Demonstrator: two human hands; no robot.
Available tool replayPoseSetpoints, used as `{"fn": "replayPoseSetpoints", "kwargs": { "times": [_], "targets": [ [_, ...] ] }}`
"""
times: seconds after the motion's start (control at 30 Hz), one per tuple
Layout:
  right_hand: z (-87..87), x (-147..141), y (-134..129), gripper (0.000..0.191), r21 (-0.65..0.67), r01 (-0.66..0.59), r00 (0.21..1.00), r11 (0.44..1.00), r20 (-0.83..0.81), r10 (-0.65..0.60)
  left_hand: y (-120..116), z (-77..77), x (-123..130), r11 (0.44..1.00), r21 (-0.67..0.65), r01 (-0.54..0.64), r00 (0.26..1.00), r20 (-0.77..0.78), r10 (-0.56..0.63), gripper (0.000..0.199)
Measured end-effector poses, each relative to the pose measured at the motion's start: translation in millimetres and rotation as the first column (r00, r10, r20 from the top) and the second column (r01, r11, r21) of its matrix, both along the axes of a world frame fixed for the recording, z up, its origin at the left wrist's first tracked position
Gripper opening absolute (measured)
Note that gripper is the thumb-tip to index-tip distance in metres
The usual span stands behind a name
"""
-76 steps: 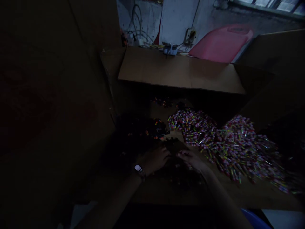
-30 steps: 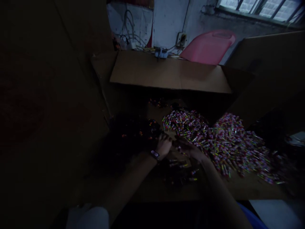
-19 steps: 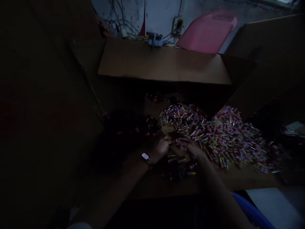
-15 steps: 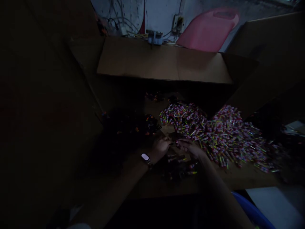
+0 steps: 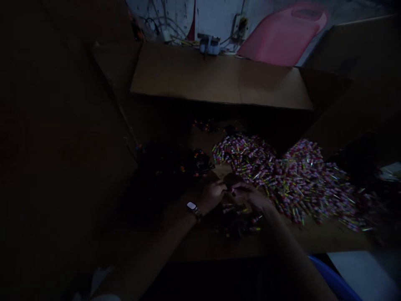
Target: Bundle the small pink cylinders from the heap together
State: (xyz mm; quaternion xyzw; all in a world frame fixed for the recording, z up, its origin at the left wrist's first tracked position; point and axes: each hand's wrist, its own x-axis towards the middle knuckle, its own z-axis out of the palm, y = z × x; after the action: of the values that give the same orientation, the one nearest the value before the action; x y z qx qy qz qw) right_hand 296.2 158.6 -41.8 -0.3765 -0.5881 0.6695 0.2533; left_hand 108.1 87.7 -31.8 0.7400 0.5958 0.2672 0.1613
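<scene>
My left hand [image 5: 214, 193], with a watch at its wrist, has its fingers curled closed near the middle of the view. Facing it, my right hand [image 5: 248, 195] pinches a small pink piece [image 5: 233, 191] between its fingertips. The fingertips of both hands nearly meet; whatever my left hand grips is too dark to make out. A heap of small pink-and-yellow tubes [image 5: 300, 171] lies beyond and right of my hands. Left of them is a dark pile [image 5: 175, 163] with orange bits. Several assembled-looking dark pieces with bright ends [image 5: 239, 228] lie just below my hands.
A cardboard flap [image 5: 219, 79] stands behind the heap, with a pink plastic container [image 5: 282, 35] and a wall socket [image 5: 239, 26] beyond. Cardboard walls rise at left and right. A blue rim [image 5: 333, 278] and a pale sheet [image 5: 363, 271] show at the lower right.
The fingertips of my right hand have drawn closer together around the small pink piece. The whole view has shifted slightly; both hands stay in nearly the same place.
</scene>
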Motion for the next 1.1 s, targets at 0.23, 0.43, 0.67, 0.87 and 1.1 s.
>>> {"fn": "replayPoseSetpoints", "kwargs": {
  "times": [0.23, 0.43, 0.67, 0.87, 1.1],
  "targets": [
    [-1.5, -2.6, -7.2, 0.030, 0.015, 0.084, 0.996, 0.996, -0.045, -0.083, 1.3, 0.0, -1.8, 1.000, 0.011, 0.012, 0.999, 0.048, -0.012, 0.018],
    [0.7, -6.0, -7.0, 0.031, 0.063, 0.069, 0.998, 0.996, -0.009, -0.069, -1.6, 3.6, -1.9, 1.000, 0.018, 0.012, 0.998, 0.068, -0.014, 0.019],
    [4.0, -4.5, -0.6, 0.029, 0.100, 0.006, 0.998, 0.995, 0.060, -0.012, -4.5, 1.9, -5.6, 0.997, 0.057, 0.043, 0.985, 0.162, -0.051, 0.020],
    [6.2, -13.5, 3.1, 0.023, 0.291, -0.141, 0.971, 0.946, 0.226, 0.075, 0.5, -2.9, -7.6, 0.999, -0.029, 0.036, 0.984, 0.176, -0.030, 0.017],
    [43.1, -4.1, -25.9, 0.030, 0.623, -0.372, 0.884, 0.688, 0.463, 0.059, -13.5, 23.4, -32.9, 0.965, -0.201, 0.169, 0.982, 0.122, -0.146, 0.028]
  ]
}}
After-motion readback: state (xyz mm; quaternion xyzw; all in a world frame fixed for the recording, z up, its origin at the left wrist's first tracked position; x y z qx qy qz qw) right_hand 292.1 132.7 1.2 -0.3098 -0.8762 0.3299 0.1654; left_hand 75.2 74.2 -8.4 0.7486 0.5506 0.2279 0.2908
